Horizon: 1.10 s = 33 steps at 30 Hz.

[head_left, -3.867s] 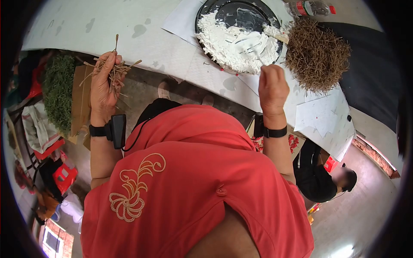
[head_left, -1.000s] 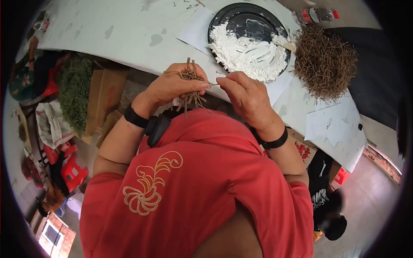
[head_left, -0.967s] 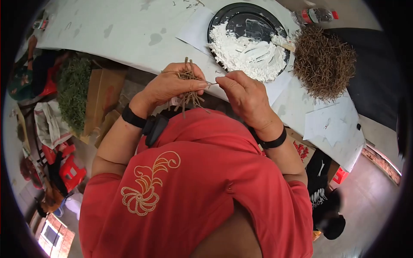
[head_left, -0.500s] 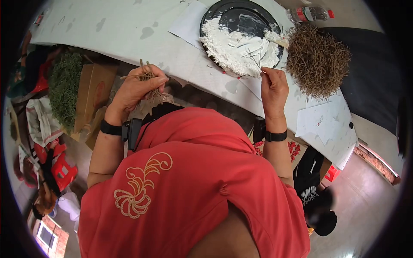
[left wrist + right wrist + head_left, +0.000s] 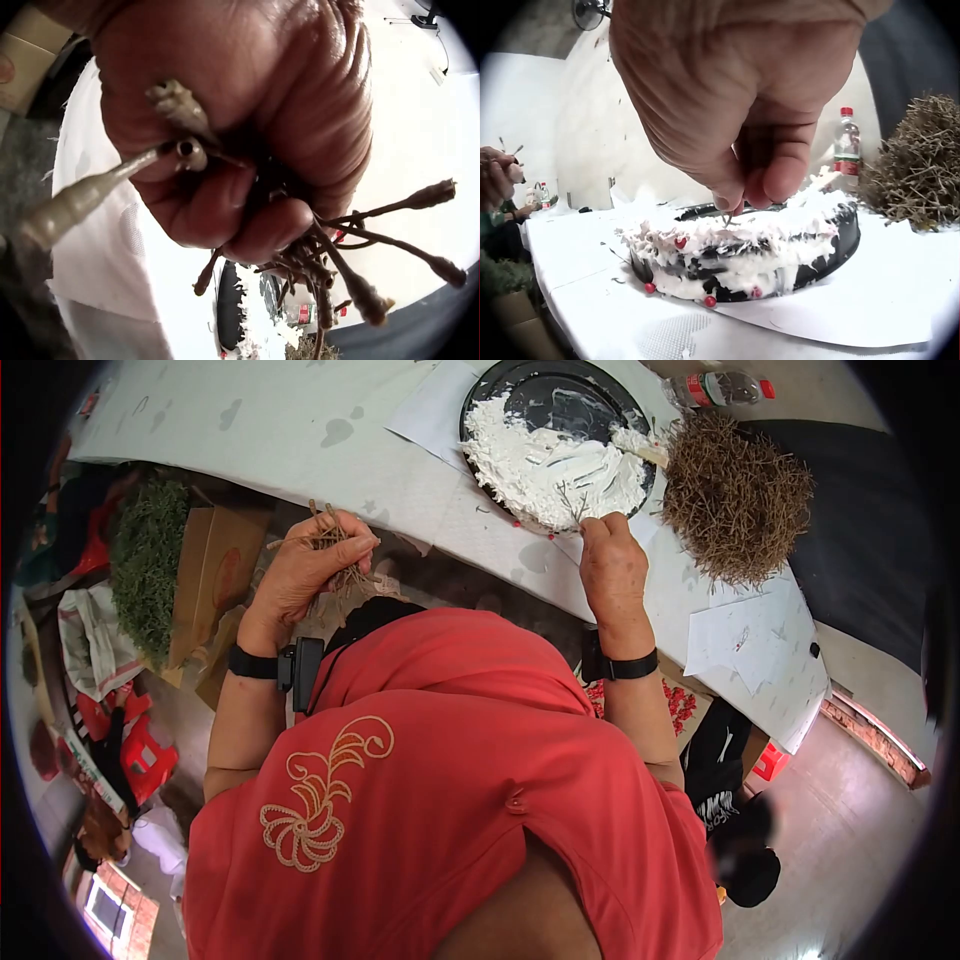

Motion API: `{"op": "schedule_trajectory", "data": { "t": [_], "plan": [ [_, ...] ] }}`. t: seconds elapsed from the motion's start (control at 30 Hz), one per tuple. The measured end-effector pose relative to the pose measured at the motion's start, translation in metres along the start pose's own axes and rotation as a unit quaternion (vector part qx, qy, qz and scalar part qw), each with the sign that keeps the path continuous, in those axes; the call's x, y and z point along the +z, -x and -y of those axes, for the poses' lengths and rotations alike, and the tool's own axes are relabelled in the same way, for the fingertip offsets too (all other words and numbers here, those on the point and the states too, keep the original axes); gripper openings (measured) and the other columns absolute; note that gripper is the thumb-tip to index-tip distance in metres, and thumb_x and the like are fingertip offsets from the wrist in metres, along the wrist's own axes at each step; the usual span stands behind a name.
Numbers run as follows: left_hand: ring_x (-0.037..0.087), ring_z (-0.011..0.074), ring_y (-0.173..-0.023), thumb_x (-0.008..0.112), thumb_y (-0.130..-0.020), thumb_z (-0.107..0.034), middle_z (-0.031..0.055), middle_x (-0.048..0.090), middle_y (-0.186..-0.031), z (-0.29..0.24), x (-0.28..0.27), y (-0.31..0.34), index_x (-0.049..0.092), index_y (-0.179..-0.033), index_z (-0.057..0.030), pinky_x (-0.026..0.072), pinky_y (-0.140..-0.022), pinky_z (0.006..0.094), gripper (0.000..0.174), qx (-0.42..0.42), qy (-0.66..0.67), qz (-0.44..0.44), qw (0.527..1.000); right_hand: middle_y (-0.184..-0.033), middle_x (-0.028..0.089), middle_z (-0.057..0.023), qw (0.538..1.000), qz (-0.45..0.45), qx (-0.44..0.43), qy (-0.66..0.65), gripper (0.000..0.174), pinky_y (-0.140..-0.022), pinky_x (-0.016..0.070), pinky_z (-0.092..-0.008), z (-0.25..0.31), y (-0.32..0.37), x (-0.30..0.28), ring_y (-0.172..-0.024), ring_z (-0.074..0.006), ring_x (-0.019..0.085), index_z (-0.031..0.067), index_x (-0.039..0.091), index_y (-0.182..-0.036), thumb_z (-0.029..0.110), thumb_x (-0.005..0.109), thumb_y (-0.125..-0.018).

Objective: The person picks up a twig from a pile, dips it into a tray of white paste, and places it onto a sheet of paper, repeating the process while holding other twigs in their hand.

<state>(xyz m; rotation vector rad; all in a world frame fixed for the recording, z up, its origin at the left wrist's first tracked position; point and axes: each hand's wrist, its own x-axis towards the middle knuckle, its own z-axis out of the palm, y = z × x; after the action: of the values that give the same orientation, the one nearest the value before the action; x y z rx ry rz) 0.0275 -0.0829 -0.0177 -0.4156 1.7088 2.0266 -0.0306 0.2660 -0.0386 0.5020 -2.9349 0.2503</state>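
Observation:
In the head view my left hand (image 5: 305, 575) grips a loose bundle of brown stems (image 5: 326, 532) in front of the table edge. The left wrist view shows curled fingers around them, with thick knobby stem ends (image 5: 367, 300) sticking out on both sides. My right hand (image 5: 615, 575) pinches a thin forked twig (image 5: 574, 503) between thumb and fingertips at the near rim of a round black tray (image 5: 545, 388). White paste (image 5: 515, 460) covers much of the tray. In the right wrist view the fingertips are close over the paste, and its smeared side carries small red beads (image 5: 710, 301).
A big heap of brown twigs (image 5: 738, 500) stands right of the tray, with a plastic bottle (image 5: 725, 390) behind. A paste-coated spatula (image 5: 645, 448) lies on the tray's rim. Paper sheets (image 5: 735, 635) lie on the table. Left are green foliage (image 5: 148, 565) and a cardboard box (image 5: 215, 575).
One second ago both hands met at the bundle. They have since parted: the left moved left with the stems, the right carried the twig to the tray and shifted slightly left over the paste.

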Motion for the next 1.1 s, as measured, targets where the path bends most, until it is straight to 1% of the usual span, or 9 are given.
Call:
{"op": "schedule_trajectory", "data": {
  "t": [0.13, 0.23, 0.4, 0.5, 0.53, 0.63, 0.77, 0.93, 1.1],
  "plan": [
    [0.055, 0.0083, -0.07, 0.065, -0.087, -0.012, 0.0027, 0.059, -0.077, 0.0, 0.0, 0.0, 0.061, -0.091, -0.0021, 0.0454, -0.066, 0.0206, 0.012, 0.004, 0.001, 0.01, 1.0, -0.084, 0.059, -0.0108, 1.0, 0.021, -0.001, 0.011, 0.009, -0.059, 0.0496, -0.0379, 0.001, -0.002, -0.003, -0.07, -0.0304, 0.061, 0.0076, 0.065, -0.087, 0.003, 0.062, -0.079],
    [0.055, 0.0084, -0.07, 0.065, -0.087, -0.013, 0.0028, 0.059, -0.077, 0.002, -0.004, 0.001, 0.061, -0.091, -0.002, 0.0452, -0.066, 0.0203, 0.012, 0.008, -0.005, 0.008, 1.0, -0.086, 0.06, -0.0112, 0.995, -0.065, 0.013, -0.081, 0.009, -0.06, 0.0493, -0.0369, -0.002, -0.005, -0.008, -0.071, -0.0301, 0.061, 0.0063, 0.065, -0.087, 0.002, 0.062, -0.08],
    [0.055, 0.0075, -0.068, 0.065, -0.086, -0.013, 0.0021, 0.059, -0.075, 0.006, -0.012, 0.004, 0.061, -0.09, -0.003, 0.0436, -0.062, 0.0191, 0.011, 0.038, 0.015, -0.023, 0.999, -0.086, 0.06, -0.0116, 0.98, -0.127, 0.017, -0.154, 0.008, -0.061, 0.0492, -0.0361, 0.018, -0.012, -0.03, -0.072, -0.0298, 0.061, 0.0057, 0.065, -0.087, 0.002, 0.063, -0.08],
    [0.055, 0.0052, -0.065, 0.066, -0.086, -0.014, 0.0007, 0.06, -0.074, 0.006, -0.015, 0.006, 0.062, -0.089, -0.0051, 0.0416, -0.056, 0.0169, 0.01, 0.072, 0.043, -0.044, 0.996, -0.084, 0.059, -0.0114, 0.976, -0.149, -0.035, -0.155, 0.008, -0.061, 0.0495, -0.0366, 0.03, -0.018, -0.022, -0.071, -0.03, 0.061, 0.0051, 0.064, -0.087, 0.002, 0.063, -0.079],
    [0.055, 0.0058, -0.066, 0.066, -0.086, -0.013, 0.001, 0.06, -0.074, 0.005, -0.016, 0.007, 0.062, -0.089, -0.0047, 0.0425, -0.058, 0.0176, 0.01, 0.073, 0.051, -0.045, 0.995, -0.084, 0.059, -0.0114, 0.976, -0.149, -0.036, -0.156, 0.008, -0.061, 0.0495, -0.0366, 0.03, -0.019, -0.017, -0.071, -0.03, 0.061, 0.0051, 0.064, -0.087, 0.002, 0.063, -0.079],
    [0.056, 0.0069, -0.068, 0.066, -0.086, -0.011, 0.0015, 0.06, -0.075, 0.004, -0.019, 0.011, 0.061, -0.09, -0.0038, 0.0442, -0.062, 0.0191, 0.01, 0.075, 0.068, -0.05, 0.994, -0.083, 0.058, -0.0116, 0.992, -0.023, -0.044, -0.117, 0.009, -0.06, 0.0495, -0.0372, 0.03, -0.017, 0.001, -0.07, -0.0305, 0.06, 0.0051, 0.064, -0.088, 0.002, 0.063, -0.08],
    [0.056, 0.0068, -0.068, 0.066, -0.086, -0.011, 0.0014, 0.06, -0.074, 0.005, -0.021, 0.014, 0.061, -0.089, -0.0042, 0.0444, -0.061, 0.0192, 0.009, 0.057, 0.063, -0.063, 0.994, -0.082, 0.058, -0.0116, 0.995, 0.005, -0.053, -0.08, 0.009, -0.06, 0.0495, -0.0378, 0.029, -0.02, 0.004, -0.069, -0.031, 0.06, 0.0051, 0.064, -0.088, 0.002, 0.062, -0.08],
    [0.056, 0.0065, -0.068, 0.066, -0.086, -0.011, 0.0013, 0.06, -0.074, 0.007, -0.021, 0.014, 0.061, -0.09, -0.0042, 0.0445, -0.061, 0.0184, 0.009, 0.049, 0.059, -0.064, 0.995, -0.082, 0.058, -0.0117, 0.994, -0.006, -0.06, -0.087, 0.009, -0.06, 0.0488, -0.0372, 0.027, -0.024, 0.003, -0.069, -0.0308, 0.06, 0.0046, 0.064, -0.088, 0.001, 0.063, -0.08],
    [0.056, 0.0063, -0.068, 0.066, -0.086, -0.012, 0.0011, 0.06, -0.074, 0.006, -0.025, 0.013, 0.061, -0.089, -0.0043, 0.0441, -0.06, 0.0181, 0.01, 0.058, 0.062, -0.077, 0.993, -0.082, 0.059, -0.0117, 0.976, -0.118, -0.028, -0.183, 0.01, -0.059, 0.0476, -0.0364, 0.032, -0.028, -0.018, -0.068, -0.0303, 0.059, 0.0046, 0.063, -0.089, 0.0, 0.063, -0.08]
  ]
}}
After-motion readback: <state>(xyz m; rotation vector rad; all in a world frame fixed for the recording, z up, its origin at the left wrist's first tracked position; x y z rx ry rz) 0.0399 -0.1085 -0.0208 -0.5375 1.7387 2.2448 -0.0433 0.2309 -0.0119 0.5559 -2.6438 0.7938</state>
